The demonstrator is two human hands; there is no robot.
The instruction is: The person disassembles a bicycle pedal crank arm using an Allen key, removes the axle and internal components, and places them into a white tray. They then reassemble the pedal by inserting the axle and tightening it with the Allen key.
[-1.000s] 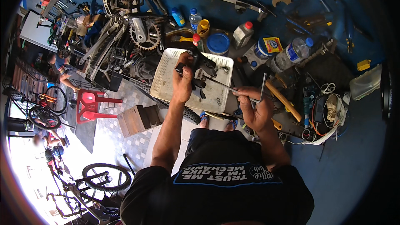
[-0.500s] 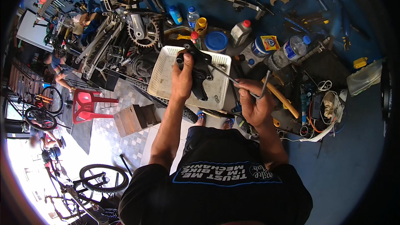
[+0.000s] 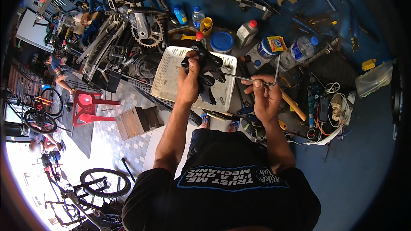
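Note:
My left hand [image 3: 187, 86] is wrapped round a black forked bicycle part [image 3: 208, 64] with holes through its arms, held above a cream plastic tray [image 3: 159, 79]. It resembles a suspension link, though I cannot be sure. Between the thumb and fingers of my right hand [image 3: 267, 102] is a long L-shaped hex key [image 3: 278, 69]. Its long shaft points left and its tip meets the right side of the black part; whether it sits in a bolt is too small to tell. The bent end points up and away. Small rings [image 3: 222, 101] lie in the tray.
Behind the tray stand a blue-lidded tub [image 3: 221, 42], a red-capped bottle [image 3: 247, 33] and a clear water bottle [image 3: 303, 49]. A wooden-handled tool [image 3: 293, 105] lies right of my right hand. Bike cranks [image 3: 143, 25] rise at left; a red chair [image 3: 87, 108] stands beyond.
My right hand has turned the hex key, whose shaft now lies flatter, and the grip has become a fingertip pinch. The black part has tilted slightly in my left hand.

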